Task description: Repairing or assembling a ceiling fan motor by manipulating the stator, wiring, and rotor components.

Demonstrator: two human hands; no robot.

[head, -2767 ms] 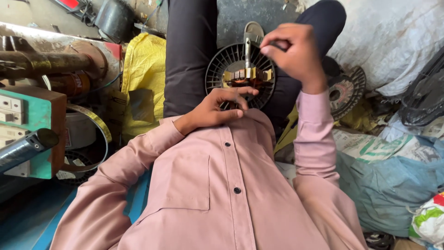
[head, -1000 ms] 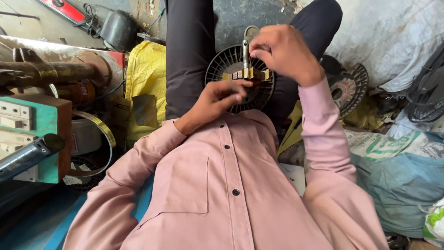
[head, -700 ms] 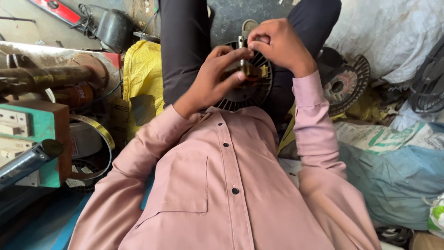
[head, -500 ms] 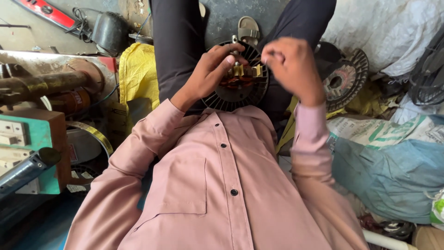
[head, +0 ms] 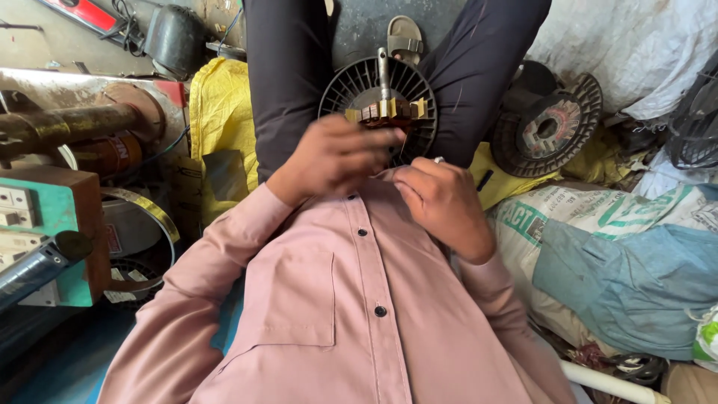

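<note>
A cluttered repair workshop — a rusty machine shaft [head: 71, 123] at the left, empty wire spools [head: 552, 127] at the upper right, stuffed sacks [head: 591, 224] and a finned motor rotor [head: 378, 105] at top centre.

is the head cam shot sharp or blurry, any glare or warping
Head view: the left hand is smeared by motion blur, while the right hand and the black finned rotor look sharper; light is soft and even, without harsh glare; wide-angle warping bends the pink shirt and the edges.
</note>
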